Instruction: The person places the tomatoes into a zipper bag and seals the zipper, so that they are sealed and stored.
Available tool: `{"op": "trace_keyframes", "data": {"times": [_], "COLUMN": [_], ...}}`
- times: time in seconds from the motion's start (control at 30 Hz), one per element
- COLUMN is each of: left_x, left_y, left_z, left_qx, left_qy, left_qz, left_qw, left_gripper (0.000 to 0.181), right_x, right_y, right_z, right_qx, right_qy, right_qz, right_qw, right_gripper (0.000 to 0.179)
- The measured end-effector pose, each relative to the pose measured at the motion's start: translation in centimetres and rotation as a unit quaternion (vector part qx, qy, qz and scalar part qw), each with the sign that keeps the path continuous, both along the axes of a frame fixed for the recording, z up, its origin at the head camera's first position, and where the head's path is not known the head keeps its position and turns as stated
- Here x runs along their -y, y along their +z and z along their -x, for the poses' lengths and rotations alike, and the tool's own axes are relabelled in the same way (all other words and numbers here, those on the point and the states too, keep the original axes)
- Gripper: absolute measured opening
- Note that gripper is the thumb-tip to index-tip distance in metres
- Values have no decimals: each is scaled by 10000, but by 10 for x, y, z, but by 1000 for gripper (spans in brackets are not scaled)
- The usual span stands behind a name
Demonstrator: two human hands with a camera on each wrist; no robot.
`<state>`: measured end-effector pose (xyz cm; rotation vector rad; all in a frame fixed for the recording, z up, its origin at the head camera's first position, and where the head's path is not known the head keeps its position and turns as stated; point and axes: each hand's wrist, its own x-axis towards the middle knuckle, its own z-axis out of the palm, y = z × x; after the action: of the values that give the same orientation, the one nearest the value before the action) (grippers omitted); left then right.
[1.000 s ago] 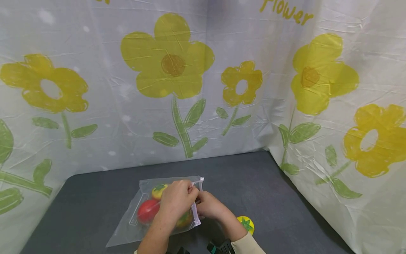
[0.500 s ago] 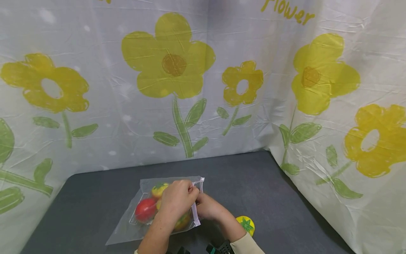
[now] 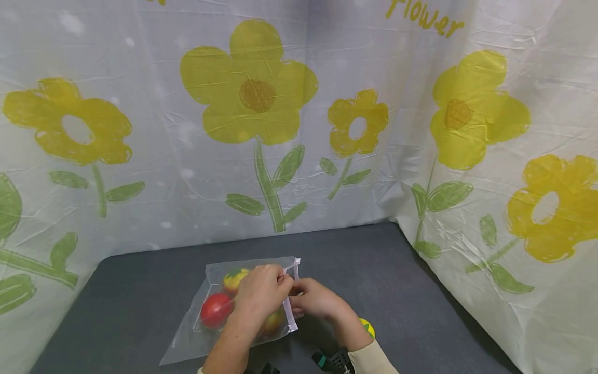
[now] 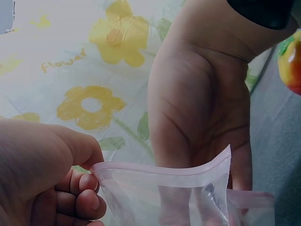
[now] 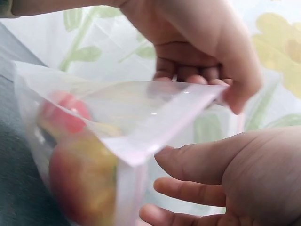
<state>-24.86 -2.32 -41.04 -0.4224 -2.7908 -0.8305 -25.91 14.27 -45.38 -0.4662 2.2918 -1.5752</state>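
A clear zip bag (image 3: 184, 345) lies on the dark table with several toy fruits inside. Among them are a red one (image 3: 216, 310) and a yellow-and-red one (image 3: 233, 280). My left hand (image 3: 261, 291) pinches the upper lip of the bag's mouth between thumb and fingers, lifting it into a gap, as the left wrist view shows. At the pinkish zip edge (image 5: 131, 153) my right hand (image 3: 320, 301) reaches in with extended, parted fingers, nothing between them. Its fingertips show through the film in the left wrist view. My left forearm hides part of the bag.
A yellow toy fruit with green leaves (image 3: 368, 327) lies on the table (image 3: 420, 322), partly behind my right forearm. A white sheet with painted flowers (image 3: 355, 208) hangs along the back and right edges of the table.
My right hand has drawn back slightly to the right out of the bag's mouth, its forearm now covering more of the loose yellow fruit. The red fruit has shifted slightly. My left hand stays put.
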Motion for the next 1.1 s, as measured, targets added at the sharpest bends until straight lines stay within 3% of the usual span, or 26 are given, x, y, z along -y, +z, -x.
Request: {"op": "trace_keyframes", "data": {"times": [0.3,0.5,0.67,1.1], "left_x": [2,4,4,12], "left_y": [2,3,5,7], "left_z": [-1,-3,-2,-4], "left_qx": [166,271,316,249], "left_qy": [97,119,67,-7], "left_qz": [-20,-146,-222,-93], "left_qw": [9998,9995,9992,9996], "left_gripper": [38,37,37,38], "right_x": [-22,-44,-59,-98], "right_y": [14,20,22,27], "right_z": [1,-4,-16,-58], "right_qx": [234,-93,-547,-479], "right_qy": [-95,-354,-451,-818], "right_qz": [-313,-517,-659,-1080], "right_qw": [9992,9980,9953,9896], "right_gripper": [35,38,38,43]}}
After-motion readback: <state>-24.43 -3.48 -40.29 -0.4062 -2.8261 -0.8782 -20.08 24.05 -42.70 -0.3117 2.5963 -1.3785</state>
